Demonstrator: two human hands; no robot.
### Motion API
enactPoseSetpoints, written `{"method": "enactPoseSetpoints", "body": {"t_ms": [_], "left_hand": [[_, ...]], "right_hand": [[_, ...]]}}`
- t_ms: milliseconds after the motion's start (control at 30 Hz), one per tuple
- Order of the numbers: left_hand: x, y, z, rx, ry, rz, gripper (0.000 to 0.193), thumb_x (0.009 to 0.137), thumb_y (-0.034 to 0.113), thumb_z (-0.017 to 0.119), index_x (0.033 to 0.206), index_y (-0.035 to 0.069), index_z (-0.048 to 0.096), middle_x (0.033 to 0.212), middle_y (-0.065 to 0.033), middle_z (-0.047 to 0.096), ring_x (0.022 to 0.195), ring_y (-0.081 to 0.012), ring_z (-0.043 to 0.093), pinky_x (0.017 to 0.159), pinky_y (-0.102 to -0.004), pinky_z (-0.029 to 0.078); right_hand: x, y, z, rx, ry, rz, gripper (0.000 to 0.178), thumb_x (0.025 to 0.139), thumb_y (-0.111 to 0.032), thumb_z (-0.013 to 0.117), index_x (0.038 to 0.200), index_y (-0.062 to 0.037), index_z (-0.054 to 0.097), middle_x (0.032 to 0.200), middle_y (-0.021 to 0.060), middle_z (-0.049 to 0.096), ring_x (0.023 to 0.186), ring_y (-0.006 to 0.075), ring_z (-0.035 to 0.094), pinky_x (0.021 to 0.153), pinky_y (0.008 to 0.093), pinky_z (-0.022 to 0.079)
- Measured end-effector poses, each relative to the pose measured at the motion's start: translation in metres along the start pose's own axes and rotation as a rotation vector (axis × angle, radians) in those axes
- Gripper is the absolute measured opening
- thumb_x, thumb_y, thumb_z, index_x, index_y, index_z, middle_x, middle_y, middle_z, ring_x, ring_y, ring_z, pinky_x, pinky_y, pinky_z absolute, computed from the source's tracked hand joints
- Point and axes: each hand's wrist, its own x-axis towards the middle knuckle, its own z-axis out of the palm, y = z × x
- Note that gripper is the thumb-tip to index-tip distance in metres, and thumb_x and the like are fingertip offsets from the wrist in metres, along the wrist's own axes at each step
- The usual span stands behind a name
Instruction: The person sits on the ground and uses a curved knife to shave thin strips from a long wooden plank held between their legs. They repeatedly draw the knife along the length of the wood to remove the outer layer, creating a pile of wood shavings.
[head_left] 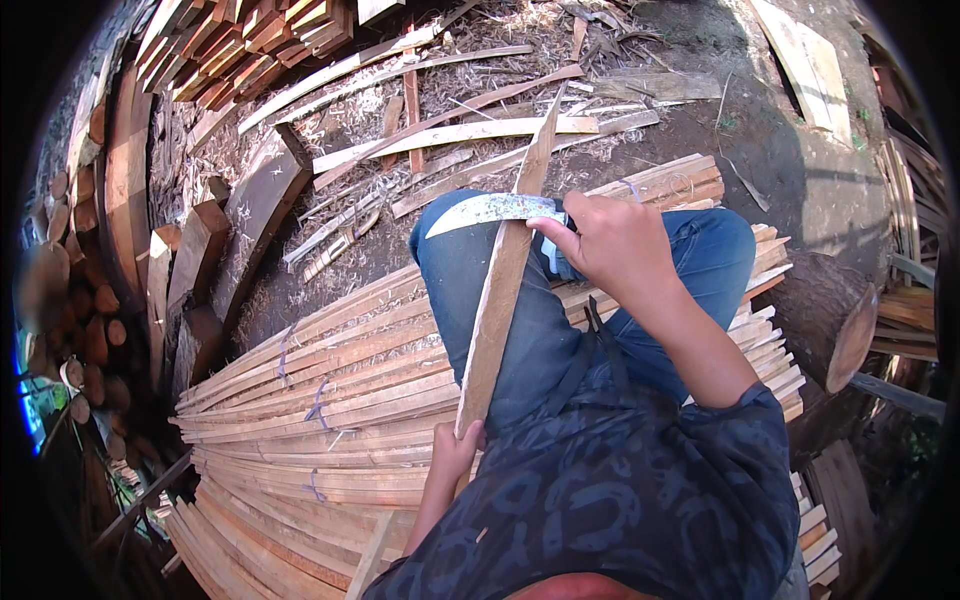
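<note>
A long flat wooden slat (497, 300) slants across my left thigh, its tapered far end pointing away over the ground. My left hand (455, 452) is closed on the slat's near end, beside my waist. In my right hand (612, 240) is a knife (480, 212) with a broad curved blade, whitish and mottled with dark spots. The fingers wrap round its handle, which is mostly hidden. The blade lies across the slat above my knee, its tip pointing left past the wood. From this view I cannot tell how deep the edge meets the wood.
Beneath me lie tied bundles of thin slats (330, 410). Loose strips (450, 135) and shavings litter the ground ahead. Stacked lumber (250, 50) stands at the far left, thick beams (262, 215) at the left, a log (825, 320) at the right, and pale boards (805, 70) at the far right.
</note>
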Motion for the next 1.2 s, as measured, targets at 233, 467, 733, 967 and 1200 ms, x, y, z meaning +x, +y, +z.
{"method": "enactPoseSetpoints", "body": {"t_ms": [233,467,733,967,1200], "left_hand": [[0.005,0.009,0.005,0.004,0.012,-0.010,0.032,0.090,0.021,0.064,0.081,-0.009,0.068,0.063,-0.0121,0.065,0.057,-0.0170,0.065,0.052,-0.0305,0.051],[0.005,-0.001,0.006,-0.043,0.050,-0.013,0.032,0.090,0.021,0.065,0.080,-0.009,0.068,0.062,-0.0124,0.065,0.055,-0.0170,0.065,0.052,-0.0299,0.051],[0.001,0.006,0.019,0.147,0.140,0.082,0.033,0.091,0.023,0.065,0.078,-0.007,0.068,0.060,-0.0115,0.065,0.054,-0.0178,0.065,0.052,-0.0313,0.050],[0.008,0.023,0.034,0.072,0.153,0.087,0.039,0.089,0.030,0.067,0.074,-0.005,0.069,0.057,-0.0116,0.064,0.054,-0.0200,0.065,0.053,-0.0332,0.049],[0.011,0.019,0.030,0.066,0.139,0.079,0.038,0.090,0.030,0.067,0.075,-0.005,0.069,0.058,-0.0118,0.065,0.055,-0.0199,0.066,0.053,-0.0326,0.049]], "right_hand": [[0.018,0.062,0.002,-0.116,0.166,0.102,0.053,0.089,-0.054,0.058,0.066,-0.0074,0.058,0.051,0.0113,0.056,0.048,0.0305,0.061,0.043,0.0403,0.046],[-0.015,0.001,0.002,0.024,0.020,0.154,0.051,0.089,-0.053,0.059,0.066,-0.0070,0.058,0.051,0.0122,0.057,0.049,0.0312,0.061,0.042,0.0397,0.046],[-0.006,0.034,0.016,-0.066,0.174,0.126,0.054,0.089,-0.057,0.055,0.066,-0.0089,0.057,0.053,0.0081,0.057,0.050,0.0274,0.062,0.041,0.0381,0.045],[0.012,0.087,0.032,-0.103,0.236,0.312,0.063,0.092,-0.063,0.046,0.065,-0.0074,0.059,0.052,0.0116,0.057,0.052,0.0322,0.062,0.046,0.0414,0.048],[-0.001,0.043,0.017,0.031,0.175,0.243,0.060,0.093,-0.060,0.048,0.070,-0.0066,0.062,0.052,0.0137,0.058,0.053,0.0327,0.063,0.046,0.0424,0.048]]}}
